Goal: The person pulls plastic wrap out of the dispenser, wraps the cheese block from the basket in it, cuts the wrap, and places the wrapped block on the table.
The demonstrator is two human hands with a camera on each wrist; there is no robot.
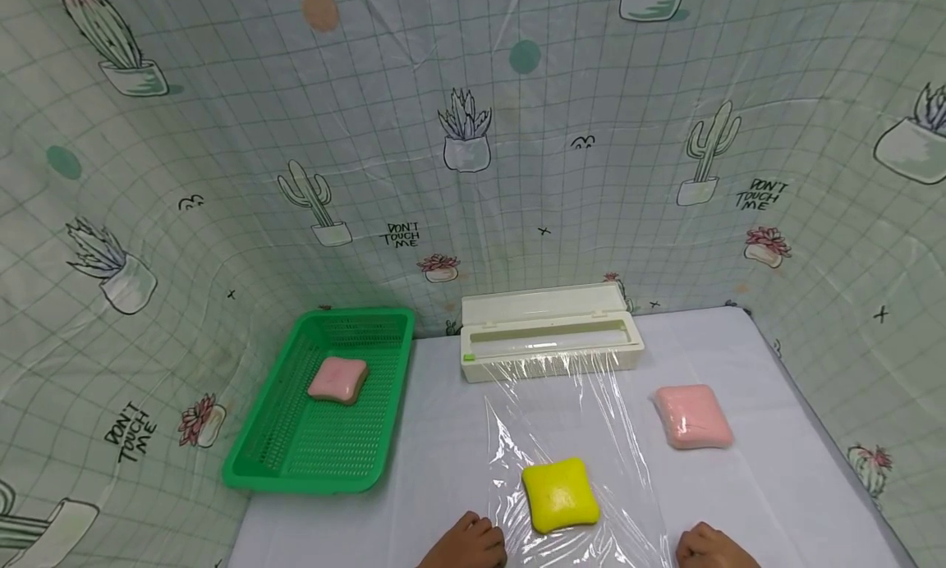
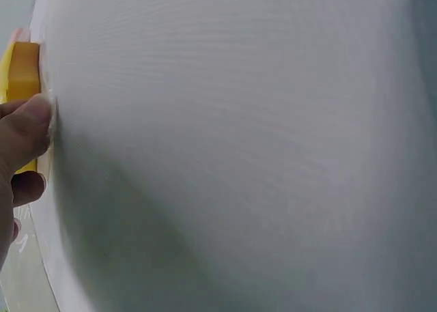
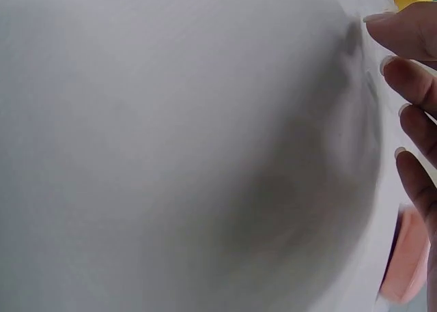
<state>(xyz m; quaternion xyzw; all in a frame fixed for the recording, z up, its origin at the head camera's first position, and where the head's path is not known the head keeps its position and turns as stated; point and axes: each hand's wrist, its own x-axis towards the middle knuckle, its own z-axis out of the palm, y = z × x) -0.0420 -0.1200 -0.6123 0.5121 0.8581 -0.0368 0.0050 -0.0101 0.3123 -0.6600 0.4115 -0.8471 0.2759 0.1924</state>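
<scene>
A sheet of clear plastic wrap [image 1: 569,416] runs from a white dispenser box [image 1: 550,363] toward me over the table. On the sheet lies a yellow pillow-shaped block [image 1: 560,496], like a bar of soap. My left hand [image 1: 469,543] is at the sheet's near left edge, its thumb and finger pinching the film beside the yellow block [image 2: 24,69]. By the near right edge is my right hand [image 1: 713,546]. In the right wrist view its fingers [image 3: 413,87] are loosely bent and apart, with no held thing visible. A pink block [image 1: 695,417] sits right of the sheet.
A green basket [image 1: 392,404] stands at the left with another pink block [image 1: 338,379] inside. The dispenser's lid [image 1: 543,300] is raised at the back. White cloth [image 1: 436,437] covers the table, and a cactus-print curtain [image 1: 547,182] surrounds it on three sides.
</scene>
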